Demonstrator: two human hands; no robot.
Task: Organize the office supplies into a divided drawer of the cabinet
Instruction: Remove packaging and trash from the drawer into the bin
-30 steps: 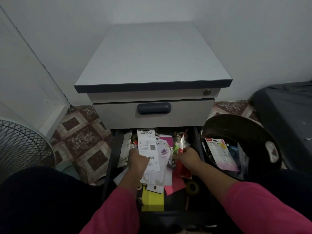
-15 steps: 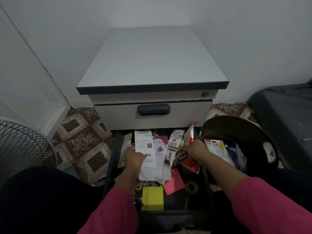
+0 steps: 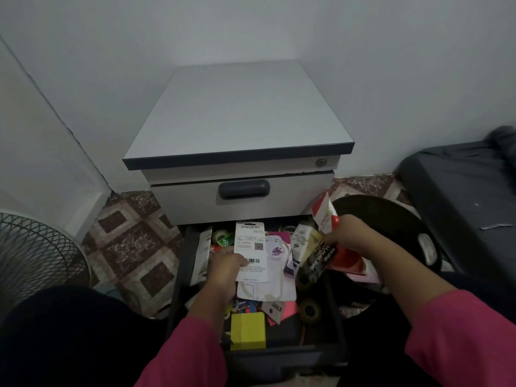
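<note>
The grey cabinet (image 3: pixel 240 115) has its lower dark drawer (image 3: pixel 284 356) pulled out and crowded with supplies. My left hand (image 3: pixel 224 270) grips a white "stapler set" card (image 3: pixel 250 247) together with other flat packets (image 3: pixel 275 286) over the drawer's middle. My right hand (image 3: pixel 349 236) holds a bunch of packets at the drawer's right edge: a red and white pack (image 3: pixel 325 215), a black battery pack (image 3: pixel 317 263) and a white pack (image 3: pixel 301 241). A yellow sticky-note block (image 3: pixel 248 329) and dark tape rolls (image 3: pixel 310 310) lie in the drawer.
A black bin (image 3: pixel 391 216) stands right of the drawer. A dark mattress (image 3: pixel 469 185) lies further right. A wire fan guard (image 3: pixel 30 252) is at the left, over patterned floor tiles (image 3: pixel 134 247). The upper drawer with its dark handle (image 3: pixel 244 189) is closed.
My right hand has lifted its bunch of packets up and to the right, toward the drawer's right edge. My left hand has stayed over the drawer with the stapler card.
</note>
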